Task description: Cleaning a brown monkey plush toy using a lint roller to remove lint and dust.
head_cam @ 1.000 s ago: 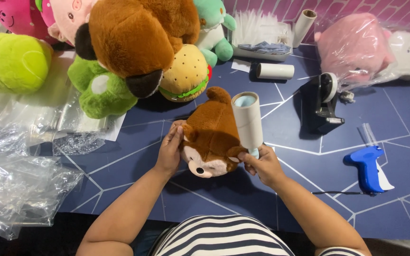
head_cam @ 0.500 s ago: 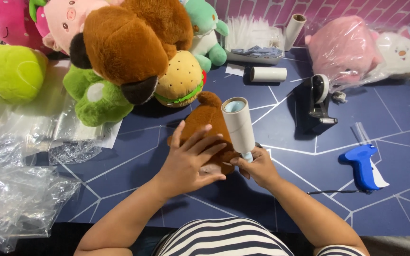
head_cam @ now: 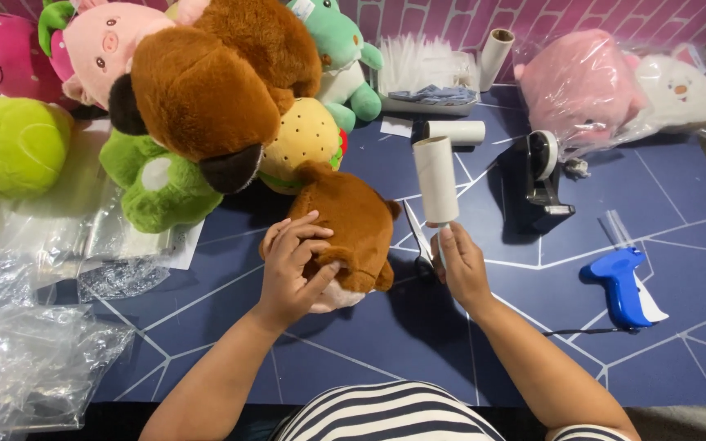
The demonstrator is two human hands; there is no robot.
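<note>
Small packing workstation for plush toys, workshop or stockroom type. Evidence: dark blue work table (head_cam: 680, 359) with a heap of stuffed animals (head_cam: 206, 98), loose clear plastic bags (head_cam: 26, 359), bagged plush toys (head_cam: 606, 82), a blue tagging gun (head_cam: 621, 282), a tape dispenser (head_cam: 542, 167), and a tray of plastic fasteners (head_cam: 426, 69).

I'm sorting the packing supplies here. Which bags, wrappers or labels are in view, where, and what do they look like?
Clear plastic bags: left table edge, crumpled, empty.
Bagged plush toys: top right, pink and white, in clear wrap.
Small white slip: by the tray, rectangular.
No screens or signs.
</note>
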